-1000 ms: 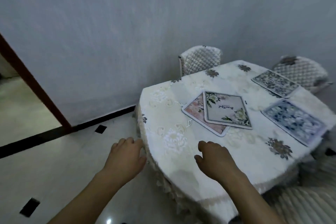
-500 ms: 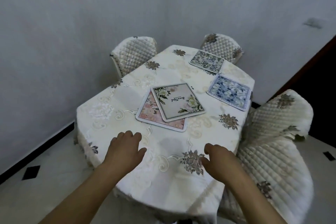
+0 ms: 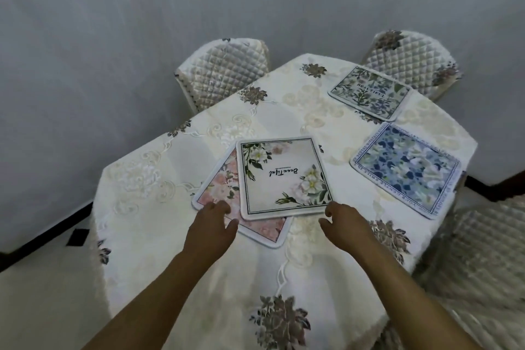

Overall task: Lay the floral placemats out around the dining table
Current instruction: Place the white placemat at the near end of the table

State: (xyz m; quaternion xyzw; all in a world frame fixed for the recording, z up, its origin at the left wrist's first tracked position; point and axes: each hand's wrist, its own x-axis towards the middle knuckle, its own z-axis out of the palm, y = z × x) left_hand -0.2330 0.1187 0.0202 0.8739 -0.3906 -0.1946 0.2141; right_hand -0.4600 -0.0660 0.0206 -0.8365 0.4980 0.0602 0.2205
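Hovering low over the dining table [image 3: 170,236], both hands loose-fingered, grasping nothing. Left hand [image 3: 211,231] above the pink placemat [image 3: 218,187], fingertips just beside the white placemat [image 3: 284,176] stacked on it. Right hand [image 3: 345,229] just beside that mat's near corner. Beyond the right fingers, well apart: blue placemat [image 3: 406,175], then green placemat [image 3: 369,92].

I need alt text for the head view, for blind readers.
The left hand and right hand reach for a white placemat lying over a pink placemat on a tablecloth. A blue placemat and a green placemat lie at right.
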